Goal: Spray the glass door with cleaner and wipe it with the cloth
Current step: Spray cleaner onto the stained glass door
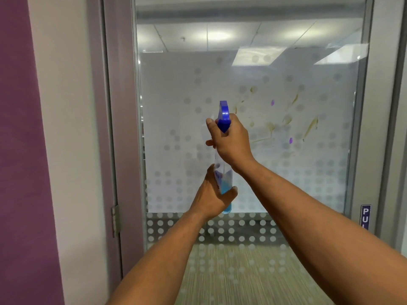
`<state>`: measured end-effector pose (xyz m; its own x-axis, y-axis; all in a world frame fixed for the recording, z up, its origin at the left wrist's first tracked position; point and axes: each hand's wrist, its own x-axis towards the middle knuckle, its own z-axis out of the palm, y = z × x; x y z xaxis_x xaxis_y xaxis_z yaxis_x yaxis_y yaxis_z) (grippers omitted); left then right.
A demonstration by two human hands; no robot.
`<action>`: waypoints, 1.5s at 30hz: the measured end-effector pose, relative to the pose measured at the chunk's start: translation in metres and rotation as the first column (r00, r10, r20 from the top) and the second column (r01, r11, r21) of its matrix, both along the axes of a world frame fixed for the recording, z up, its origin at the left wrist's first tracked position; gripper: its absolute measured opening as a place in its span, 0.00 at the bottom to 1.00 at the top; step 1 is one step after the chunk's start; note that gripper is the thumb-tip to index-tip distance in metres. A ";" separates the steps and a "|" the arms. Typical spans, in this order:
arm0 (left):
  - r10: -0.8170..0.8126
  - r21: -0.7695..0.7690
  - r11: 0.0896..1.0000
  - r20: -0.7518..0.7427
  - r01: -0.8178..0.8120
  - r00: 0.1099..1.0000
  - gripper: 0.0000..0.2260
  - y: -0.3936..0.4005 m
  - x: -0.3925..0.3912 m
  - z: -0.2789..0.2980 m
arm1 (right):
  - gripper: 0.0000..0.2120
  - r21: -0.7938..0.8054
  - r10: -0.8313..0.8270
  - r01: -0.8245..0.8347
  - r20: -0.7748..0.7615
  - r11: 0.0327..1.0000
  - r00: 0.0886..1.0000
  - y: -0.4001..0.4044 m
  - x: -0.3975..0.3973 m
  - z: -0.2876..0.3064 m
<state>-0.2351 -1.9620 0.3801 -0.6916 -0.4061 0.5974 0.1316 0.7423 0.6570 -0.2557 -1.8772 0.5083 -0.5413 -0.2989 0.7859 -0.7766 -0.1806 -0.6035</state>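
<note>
The left hand (211,194) grips the base of the spray bottle (223,179), fingers wrapped around clear plastic holding blue liquid. The right hand (230,142) grips the neck below the blue trigger head (224,114). The bottle's long axis is upright. Beyond, right of the nozzle, the glass door (286,69) carries brown and purple smears (310,126) on smooth, dot-frosted glass. No cloth is visible.

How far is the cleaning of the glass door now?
Done: nothing visible; brown and purple stains remain on the glass door. In hand: right hand grips the spray bottle head, left hand holds its base. Left: spraying, wiping; no cloth in view.
</note>
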 end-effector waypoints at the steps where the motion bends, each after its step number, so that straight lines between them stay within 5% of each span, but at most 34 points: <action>1: -0.003 0.005 1.000 0.001 0.002 1.000 0.34 -0.001 0.000 -0.001 | 0.18 0.014 0.019 -0.019 0.005 1.000 1.000 -0.001 0.000 0.000; 10: -0.007 0.014 1.000 -0.015 0.007 1.000 0.34 0.005 -0.005 -0.009 | 0.17 0.084 0.004 -0.003 -0.012 0.996 1.000 0.001 -0.007 -0.001; 19: -0.057 -0.060 0.996 0.033 0.059 0.998 0.34 0.038 -0.030 0.005 | 0.13 -0.090 0.048 -0.045 0.037 0.995 0.998 0.051 -0.030 -0.001; 25: -0.164 -0.051 0.985 0.070 0.168 0.984 0.33 0.081 -0.061 0.008 | 0.12 -0.088 -0.115 0.121 0.066 0.989 0.991 0.089 -0.057 0.000; 45: -0.196 -0.121 0.971 0.101 0.208 0.975 0.41 0.144 -0.110 -0.033 | 0.11 -0.178 -0.064 0.094 0.168 0.980 0.984 0.164 -0.114 -0.044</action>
<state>-0.3453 -1.8177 0.3471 -0.8030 -0.1756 0.5695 0.2338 0.7862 0.5721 -0.3698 -1.7128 0.4643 -0.6808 -0.1084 0.7244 -0.6886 -0.2425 -0.6834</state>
